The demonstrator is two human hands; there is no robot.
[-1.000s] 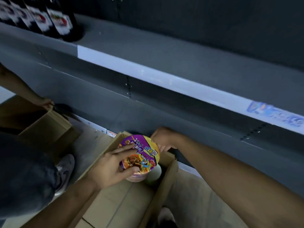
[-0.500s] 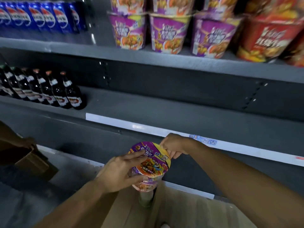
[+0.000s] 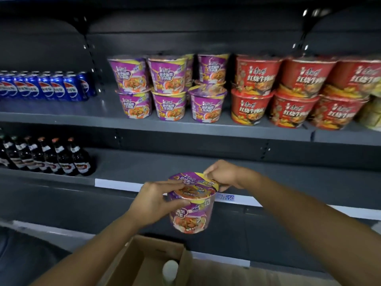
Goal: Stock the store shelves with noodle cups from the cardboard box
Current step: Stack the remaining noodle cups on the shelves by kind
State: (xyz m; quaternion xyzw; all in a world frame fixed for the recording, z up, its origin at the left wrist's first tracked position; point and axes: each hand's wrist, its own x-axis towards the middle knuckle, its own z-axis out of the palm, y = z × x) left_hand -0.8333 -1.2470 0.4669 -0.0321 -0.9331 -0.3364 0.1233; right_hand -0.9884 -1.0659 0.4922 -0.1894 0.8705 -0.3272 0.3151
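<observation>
One box [image 3: 148, 263] is being shown nearest, at the bottom edge, with its flaps open. One pale round thing [image 3: 170, 269] is lying inside it, too blurred to be named. Above the box one purple cup [image 3: 191, 205] is being held upright in the air by two hands, clear of the box and in front of the lower shelf [image 3: 144, 162] without touching it. It is being gripped from its left by the left hand [image 3: 156, 201], with the fingers curled over the lid and the thumb pressed to the wall under the rim. Its far right rim is being pinched by the right hand [image 3: 224, 175], whose fingers are bent down onto the lid's edge. Both forearms are being stretched up from the lower corners. One tag [image 3: 226, 197] on the shelf edge is being partly covered by the cup. Further back, at the left of that shelf, bottles [image 3: 61, 159] are being kept in a row, with six caps countable. On the upper shelf [image 3: 61, 108] purple cups [image 3: 170, 104] are being kept two high, six in plain sight, with more partly hidden behind. Just right of them six red cups [image 3: 292, 110] are being kept the same way, and one yellowish cup [image 3: 371, 114] is being cut off by the frame. At the far left blue cans [image 3: 51, 87] are being kept in a row, their count unclear
</observation>
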